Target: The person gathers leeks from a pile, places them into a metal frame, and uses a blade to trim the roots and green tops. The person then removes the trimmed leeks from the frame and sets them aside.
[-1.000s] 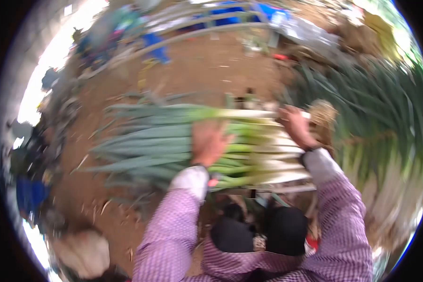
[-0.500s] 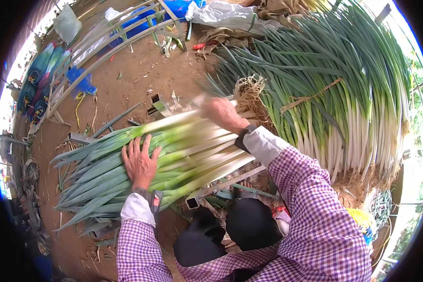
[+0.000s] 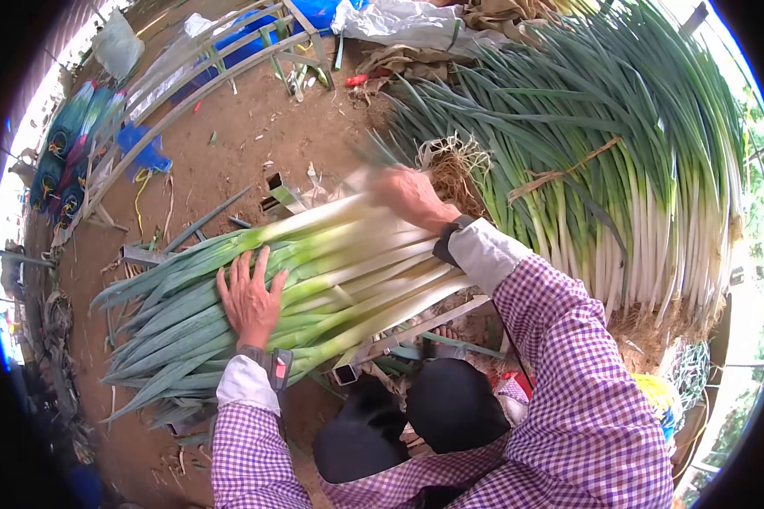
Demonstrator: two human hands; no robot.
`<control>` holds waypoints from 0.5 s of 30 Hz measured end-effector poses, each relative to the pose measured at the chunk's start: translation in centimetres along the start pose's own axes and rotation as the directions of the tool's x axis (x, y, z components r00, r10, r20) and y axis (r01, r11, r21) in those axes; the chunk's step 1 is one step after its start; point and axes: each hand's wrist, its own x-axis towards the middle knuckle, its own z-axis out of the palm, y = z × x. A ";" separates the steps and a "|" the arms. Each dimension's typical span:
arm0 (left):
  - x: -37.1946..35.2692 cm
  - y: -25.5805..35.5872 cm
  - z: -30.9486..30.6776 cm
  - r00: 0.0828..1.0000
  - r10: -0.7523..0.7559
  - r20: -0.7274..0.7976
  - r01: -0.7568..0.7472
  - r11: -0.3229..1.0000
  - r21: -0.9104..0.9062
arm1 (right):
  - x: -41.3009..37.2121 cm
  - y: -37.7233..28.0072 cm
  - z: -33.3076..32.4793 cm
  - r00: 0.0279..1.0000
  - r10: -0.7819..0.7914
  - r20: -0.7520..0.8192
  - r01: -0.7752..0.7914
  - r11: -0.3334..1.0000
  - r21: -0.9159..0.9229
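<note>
A layer of long green onions [image 3: 339,280] lies side by side in front of me, leaves to the left and white stalks to the right. My left hand [image 3: 251,297] rests flat on their green part, fingers spread, holding nothing. Over the white stalks at the upper right is my right hand [image 3: 412,199]; its fingers are smeared by motion, so I cannot make out whether they grip a stalk. A tangle of brown roots [image 3: 454,174] shows just beyond that hand. Metal rails [image 3: 424,327] show beneath the onions.
A large pile of green onions [image 3: 603,178] with roots fills the right side. At the upper left stands a slatted frame [image 3: 144,144] near a blue plastic bag [image 3: 144,148]. White sheeting [image 3: 399,24] lies at the back. Scraps litter the dirt floor [image 3: 221,153].
My right hand has shifted slightly right along the white stalks and is still blurred. My left hand stays spread on the leaves, moved only a little. The view has shifted slightly.
</note>
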 end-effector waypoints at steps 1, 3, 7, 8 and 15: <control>-0.1 0.2 0.0 1.000 0.007 -0.009 -0.007 1.000 -0.010 | 0.3 0.3 -0.1 1.000 -0.002 0.031 0.001 1.000 0.026; -0.1 0.1 -0.3 0.999 0.018 -0.033 -0.019 1.000 -0.015 | 0.3 -0.1 -0.3 0.998 0.025 0.065 -0.024 0.999 -0.026; -0.2 0.1 -0.2 0.994 0.038 -0.103 -0.040 0.999 -0.015 | -0.5 1.6 -0.2 0.991 0.094 0.099 -0.089 0.995 -0.055; -0.2 -0.2 -0.4 0.994 0.031 -0.102 -0.033 0.999 -0.018 | -0.6 2.1 -0.1 0.998 0.039 0.047 -0.038 0.999 -0.025; -0.4 0.2 -1.0 0.993 -0.016 -0.114 0.001 0.991 -0.132 | -0.9 2.3 -0.9 0.988 0.131 0.080 -0.125 0.989 -0.077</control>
